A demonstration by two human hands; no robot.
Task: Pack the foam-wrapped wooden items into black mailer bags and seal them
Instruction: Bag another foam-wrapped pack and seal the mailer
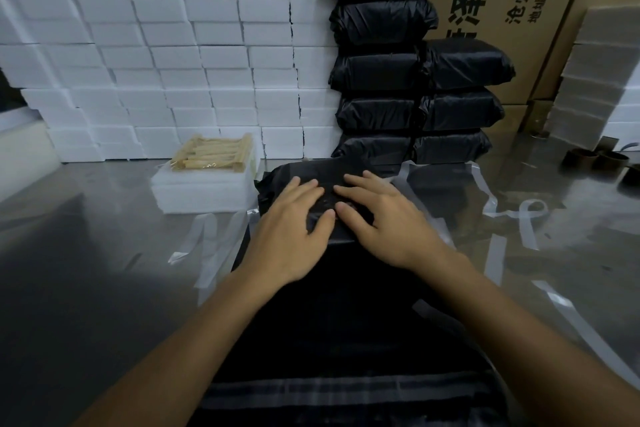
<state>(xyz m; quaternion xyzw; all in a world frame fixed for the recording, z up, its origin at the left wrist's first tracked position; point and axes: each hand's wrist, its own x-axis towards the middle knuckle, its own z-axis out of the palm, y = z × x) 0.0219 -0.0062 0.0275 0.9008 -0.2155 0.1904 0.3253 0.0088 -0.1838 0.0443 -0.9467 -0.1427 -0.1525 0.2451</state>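
Observation:
A filled black mailer bag lies on the steel table in front of me. My left hand and my right hand lie side by side on top of it, fingers straight, pressing the bag flat. To the left, a wooden item in clear wrap rests on a low stack of white foam pieces. Behind the bag stand stacked sealed black mailer bags.
A wall of white foam blocks fills the back left. A cardboard box stands at the back right, with grey foam sheets beside it. Peeled clear adhesive strips lie on the table at both sides. Dark round objects sit far right.

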